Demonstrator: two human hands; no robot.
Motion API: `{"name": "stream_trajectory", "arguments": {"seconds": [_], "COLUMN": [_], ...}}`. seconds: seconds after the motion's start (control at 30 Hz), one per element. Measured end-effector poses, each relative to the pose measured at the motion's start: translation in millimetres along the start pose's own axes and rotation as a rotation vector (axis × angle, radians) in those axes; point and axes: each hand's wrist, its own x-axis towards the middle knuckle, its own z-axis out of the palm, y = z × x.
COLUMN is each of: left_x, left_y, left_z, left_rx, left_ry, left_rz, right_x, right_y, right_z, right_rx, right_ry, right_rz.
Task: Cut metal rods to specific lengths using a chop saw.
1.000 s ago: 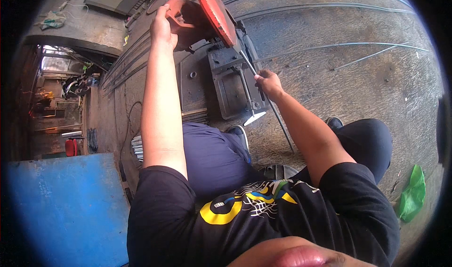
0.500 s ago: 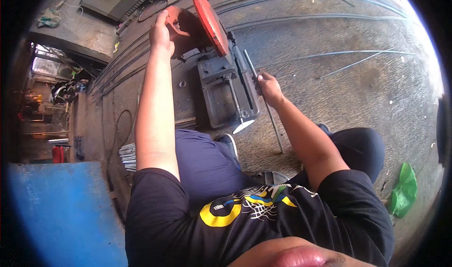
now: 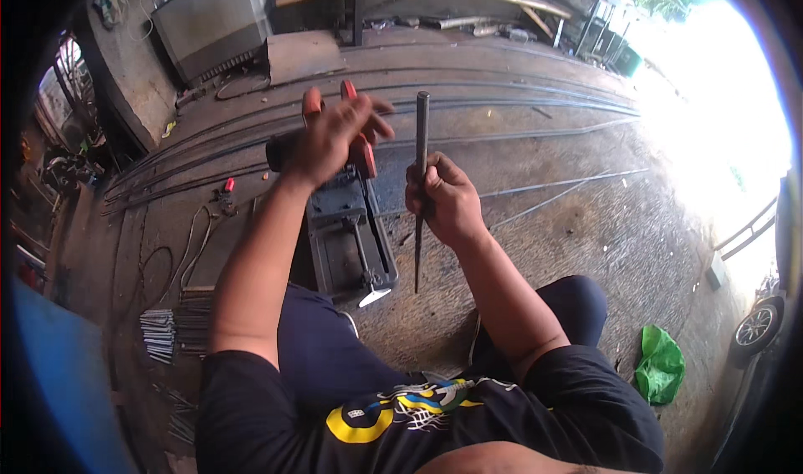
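Note:
In my right hand (image 3: 447, 196), closed round its middle, a dark metal rod (image 3: 422, 127) stands almost upright, its top end raised. My left hand (image 3: 339, 139) is off to the left with its fingers spread, slightly blurred, and holds nothing. It hovers in front of the red guard and handle of a cut-off saw (image 3: 330, 244), hiding part of them. The saw's dark base, with its vise screw and pale crank handle, rests on the floor between my hands and my legs.
Cut rod pieces (image 3: 157, 334) are bundled on the floor at left. Long thin bars (image 3: 535, 102) stretch across the floor beyond the saw. A blue panel (image 3: 54, 374) stands at lower left, a green plastic bag (image 3: 659, 365) at right, and a vehicle wheel (image 3: 759, 325) at the far right.
My left hand has let go of the saw's red handle and moved right with its fingers opening. My right hand has lifted the rod, now nearly upright. The view has tilted up.

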Motion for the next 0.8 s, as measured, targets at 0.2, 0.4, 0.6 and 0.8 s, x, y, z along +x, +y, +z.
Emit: {"name": "stream_trajectory", "arguments": {"seconds": [0.2,0.4,0.6,0.8], "left_x": [-43.6,-67.2,-76.0,-75.3], "left_y": [61.2,72.6,74.4,73.5], "left_z": [29.1,27.7,27.6,27.1], "left_rx": [0.068,0.183,-0.019,-0.041], "left_ry": [-0.147,0.098,0.080,0.084], "left_rz": [0.221,0.248,0.177,0.144], "right_x": [-19.2,-35.7,-38.1,-33.2], "right_y": [-20.8,-22.9,-19.1,-10.7], "right_z": [67.1,102.8,110.7,101.5], "right_rx": [-0.201,-0.271,-0.223,-0.200], "right_ry": [-0.075,-0.072,-0.078,-0.096], "right_rz": [-0.068,0.002,0.061,0.076]}}
